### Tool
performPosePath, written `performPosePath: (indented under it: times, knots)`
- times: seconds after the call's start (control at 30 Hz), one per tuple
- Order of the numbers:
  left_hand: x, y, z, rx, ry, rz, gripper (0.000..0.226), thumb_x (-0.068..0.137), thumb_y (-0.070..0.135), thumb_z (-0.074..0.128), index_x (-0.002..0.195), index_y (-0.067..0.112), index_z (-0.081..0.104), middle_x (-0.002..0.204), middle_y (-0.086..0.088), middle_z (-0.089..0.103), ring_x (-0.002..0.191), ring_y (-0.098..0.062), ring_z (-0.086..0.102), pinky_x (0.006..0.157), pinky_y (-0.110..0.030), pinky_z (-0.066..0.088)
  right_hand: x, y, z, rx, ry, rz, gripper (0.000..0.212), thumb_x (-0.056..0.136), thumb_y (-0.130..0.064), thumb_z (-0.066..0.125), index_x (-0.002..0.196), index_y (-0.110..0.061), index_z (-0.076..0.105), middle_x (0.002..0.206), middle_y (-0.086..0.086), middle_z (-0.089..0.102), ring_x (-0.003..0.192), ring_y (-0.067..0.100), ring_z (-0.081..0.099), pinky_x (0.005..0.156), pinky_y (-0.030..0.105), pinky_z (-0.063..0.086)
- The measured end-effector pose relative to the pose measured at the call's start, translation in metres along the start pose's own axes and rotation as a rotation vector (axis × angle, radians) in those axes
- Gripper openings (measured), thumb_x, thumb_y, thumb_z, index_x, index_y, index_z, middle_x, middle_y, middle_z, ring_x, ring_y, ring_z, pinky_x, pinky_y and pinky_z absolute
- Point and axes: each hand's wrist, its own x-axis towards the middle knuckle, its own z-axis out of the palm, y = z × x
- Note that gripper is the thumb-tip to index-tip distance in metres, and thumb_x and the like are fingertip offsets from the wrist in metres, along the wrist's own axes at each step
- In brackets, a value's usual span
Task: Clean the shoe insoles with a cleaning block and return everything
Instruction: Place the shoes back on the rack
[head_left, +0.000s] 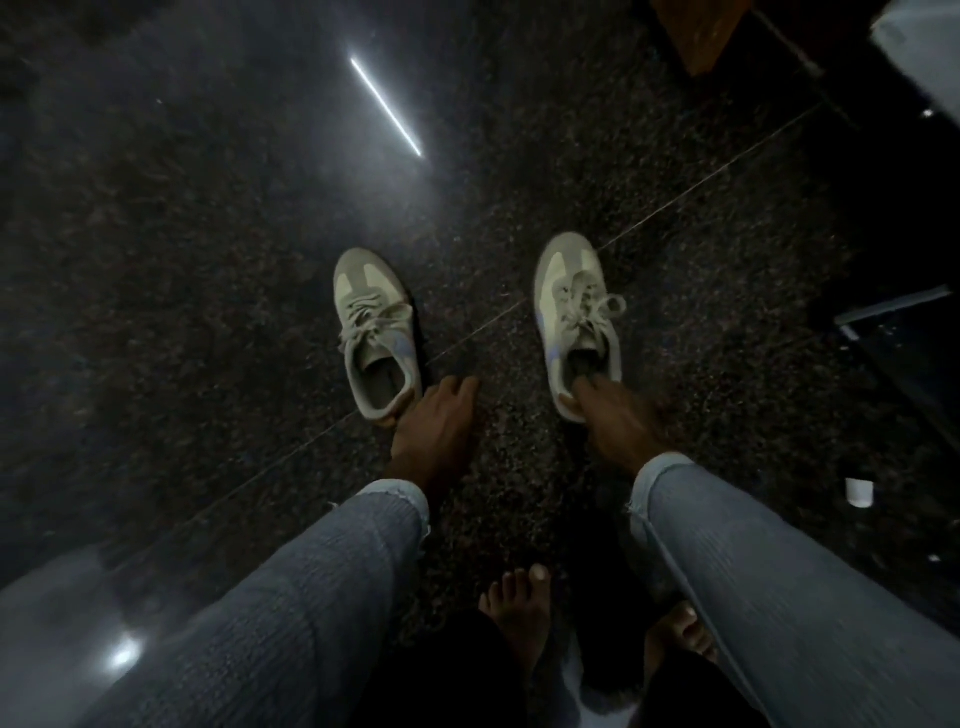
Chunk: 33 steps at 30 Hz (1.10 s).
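left hand relaxed, touching left shoe heel — right hand fingers inside right shoe, grip unclear.

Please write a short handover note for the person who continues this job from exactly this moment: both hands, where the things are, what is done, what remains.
Left hand: at the heel of the left pale grey lace-up sneaker, fingers loosely spread; whether it grips is unclear.
Right hand: fingers reach into the heel opening of the right pale grey lace-up sneaker; blurred, grip unclear.
Both sneakers stand upright, apart, on the dark speckled stone floor.
A small white cylindrical object stands on the floor at the right; I cannot tell what it is.
Done: no insole is seen outside a shoe.
Left: take out the insoles, clean them, return everything. No cleaning block is identifiable.
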Motion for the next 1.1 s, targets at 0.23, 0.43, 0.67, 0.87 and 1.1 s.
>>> performPosePath:
  times: [0.23, 0.43, 0.67, 0.87, 1.1]
  knots:
    - [-0.008, -0.028, 0.006, -0.071, 0.069, -0.107, 0.033, 0.097, 0.028, 0.048, 0.126, 0.013, 0.046, 0.122, -0.012, 0.049, 0.107, -0.033, 0.053, 0.080, -0.041, 0.041, -0.011, -0.006, 0.016, 0.047, -0.096, -0.006, 0.036, 0.093, -0.015, 0.055, 0.126, -0.011, 0.043, 0.125, 0.016, 0.049, 0.107, 0.037, 0.054, 0.082, 0.044, 0.047]
    - [-0.001, -0.044, 0.009, 0.025, 0.090, -0.177, 0.041, 0.095, 0.023, 0.050, 0.133, 0.010, 0.042, 0.123, -0.015, 0.048, 0.109, -0.035, 0.050, 0.080, -0.044, 0.042, -0.011, -0.007, 0.014, -0.006, 0.073, 0.051, 0.032, 0.094, -0.036, 0.054, 0.115, -0.012, 0.053, 0.116, 0.013, 0.055, 0.100, 0.034, 0.058, 0.079, 0.044, 0.052]
    - [0.004, -0.060, 0.022, -0.073, -0.089, -0.319, 0.044, 0.094, 0.018, 0.051, 0.134, 0.007, 0.037, 0.131, -0.018, 0.050, 0.119, -0.037, 0.051, 0.089, -0.046, 0.044, -0.014, -0.014, 0.014, -0.030, 0.122, 0.004, 0.028, 0.097, -0.034, 0.047, 0.117, -0.014, 0.051, 0.118, 0.011, 0.052, 0.101, 0.031, 0.057, 0.075, 0.040, 0.049]
    - [0.000, -0.044, 0.033, -0.168, -0.231, -0.179, 0.059, 0.099, 0.013, 0.047, 0.148, -0.003, 0.019, 0.152, -0.022, 0.031, 0.138, -0.031, 0.035, 0.109, -0.032, 0.024, -0.017, -0.019, 0.014, -0.074, 0.164, -0.059, 0.031, 0.097, -0.030, 0.049, 0.121, -0.011, 0.051, 0.117, 0.013, 0.054, 0.101, 0.031, 0.056, 0.073, 0.037, 0.046]
    - [-0.004, -0.007, 0.051, -0.340, -0.345, -0.048, 0.052, 0.096, 0.015, 0.054, 0.139, -0.007, 0.034, 0.144, -0.025, 0.041, 0.130, -0.037, 0.044, 0.102, -0.035, 0.031, -0.016, -0.048, 0.020, -0.003, 0.086, -0.321, 0.035, 0.090, -0.019, 0.055, 0.124, -0.014, 0.049, 0.122, 0.011, 0.048, 0.101, 0.033, 0.054, 0.074, 0.042, 0.048]
